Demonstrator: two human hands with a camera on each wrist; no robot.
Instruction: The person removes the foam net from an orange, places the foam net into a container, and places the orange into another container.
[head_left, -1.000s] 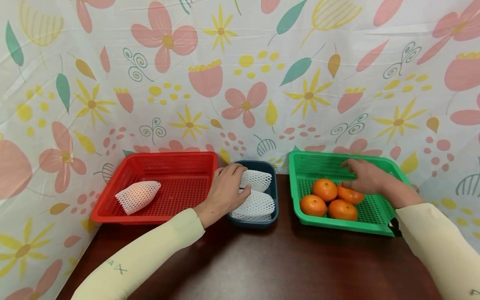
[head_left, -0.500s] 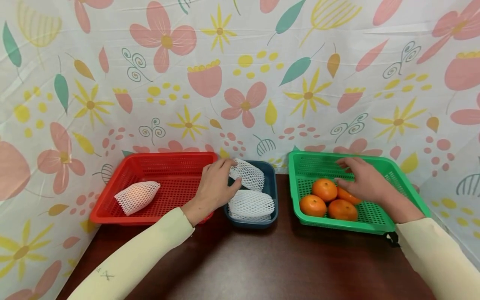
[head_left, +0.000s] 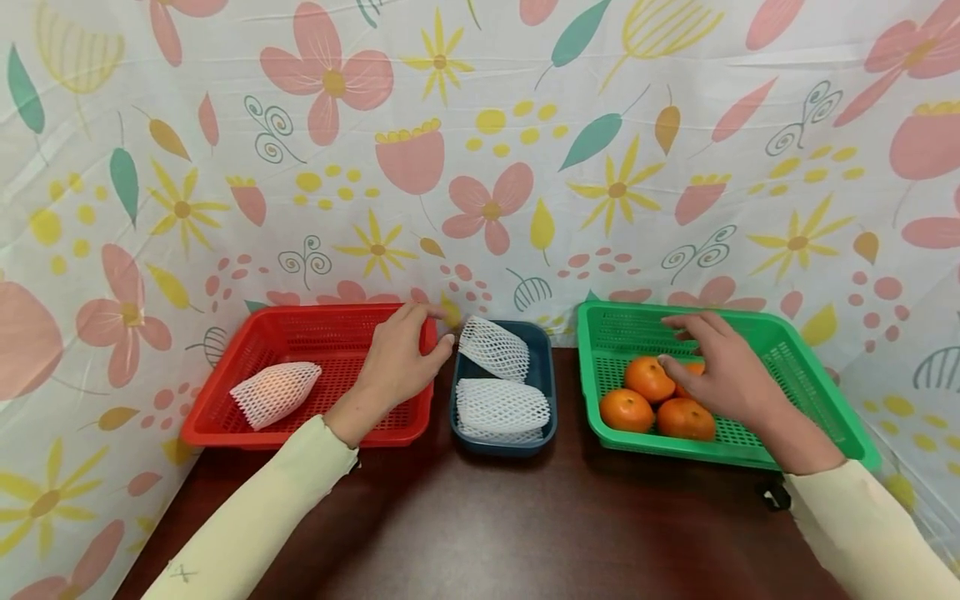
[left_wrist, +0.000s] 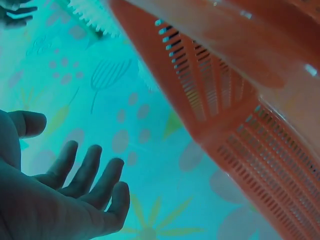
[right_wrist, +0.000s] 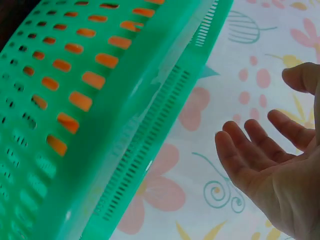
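My left hand hovers over the right side of the red basket, fingers apart and loosely bent, holding nothing. In the left wrist view, the palm of that left hand shows bare. To its right, two white foam net sleeves, a tilted back one and a front one, lie in the dark blue tray. My right hand is held over the several oranges in the green basket, covering part of one. Nothing lies in this right hand in the right wrist view.
One fruit in a foam net sleeve lies at the left of the red basket. A flower-printed cloth hangs right behind the containers. They stand in a row on a dark brown table.
My left hand has drawn back leftward from the blue tray to the red basket. The back foam sleeve has shifted left and now lies tilted. My right hand has moved slightly left.
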